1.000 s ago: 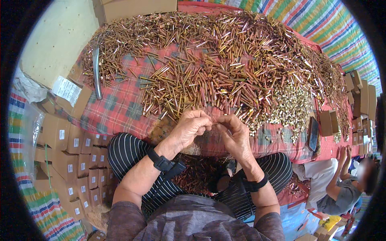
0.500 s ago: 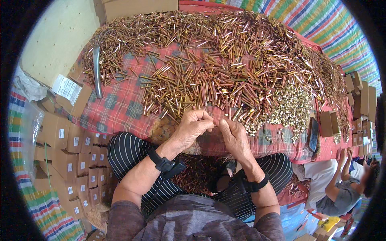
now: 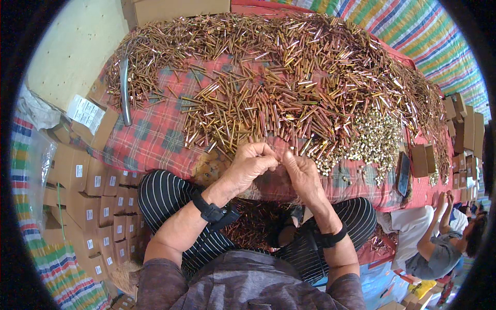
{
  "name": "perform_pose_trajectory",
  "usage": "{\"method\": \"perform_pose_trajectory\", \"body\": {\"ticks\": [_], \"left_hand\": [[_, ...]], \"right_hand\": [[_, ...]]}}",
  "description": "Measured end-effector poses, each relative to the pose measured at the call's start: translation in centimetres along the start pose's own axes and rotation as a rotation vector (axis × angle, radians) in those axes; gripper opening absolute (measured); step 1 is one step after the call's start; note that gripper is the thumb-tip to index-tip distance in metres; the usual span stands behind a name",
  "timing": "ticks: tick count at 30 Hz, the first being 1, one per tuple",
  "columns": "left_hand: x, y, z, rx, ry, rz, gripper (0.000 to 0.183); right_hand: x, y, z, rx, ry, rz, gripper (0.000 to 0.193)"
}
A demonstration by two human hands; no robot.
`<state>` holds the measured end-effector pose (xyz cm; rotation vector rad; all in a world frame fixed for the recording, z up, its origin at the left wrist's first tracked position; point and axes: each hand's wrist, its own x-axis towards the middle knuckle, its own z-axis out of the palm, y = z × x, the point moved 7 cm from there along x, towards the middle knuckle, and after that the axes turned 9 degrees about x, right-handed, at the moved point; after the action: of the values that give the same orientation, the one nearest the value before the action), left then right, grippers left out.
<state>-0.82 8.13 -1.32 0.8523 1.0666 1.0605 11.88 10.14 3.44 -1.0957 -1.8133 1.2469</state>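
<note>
As my left hand edges rightward and narrows the gap of a second ago, its fingertips come up just beside those of my right hand, above the near edge of the plaid cloth. Both hands are closed, thumb against curled fingers; whether anything is pinched between them I cannot tell, since the fingers hide it. The closing gap suggests, in my judgement, that the two hands now work at one spot. Just beyond my knuckles lie loose copper-coloured rods, spread across the middle of the cloth and banked thickly along its far edge. Beyond my right hand, toward the cloth's right end, sits a heap of small pale-gold pieces, with a dark flat object just beside it, by the near edge. A curved metal bar lies near the left end. Farther out, cardboard boxes stand in rows beyond the near left corner, while a co-worker sits off to the right.
</note>
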Motion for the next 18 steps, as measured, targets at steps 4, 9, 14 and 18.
{"method": "perform_pose_trajectory", "body": {"ticks": [4,9,14,18], "left_hand": [[0.0,0.3,-0.3,-0.010,0.025,0.049,0.004],[-2.6,4.1,2.7,0.660,-0.575,0.241,0.016],[-0.9,5.4,-2.9,1.379,0.190,0.344,0.015],[-0.8,5.5,-3.6,1.514,0.390,0.420,0.018]], "right_hand": [[-0.3,-0.5,0.0,-0.108,0.032,-0.032,0.035],[0.0,0.7,-2.0,-0.158,0.045,0.056,0.036],[1.5,0.9,-2.5,-0.506,0.227,-0.239,0.018],[1.8,1.3,-1.4,-0.703,0.165,-0.189,0.019]]}}
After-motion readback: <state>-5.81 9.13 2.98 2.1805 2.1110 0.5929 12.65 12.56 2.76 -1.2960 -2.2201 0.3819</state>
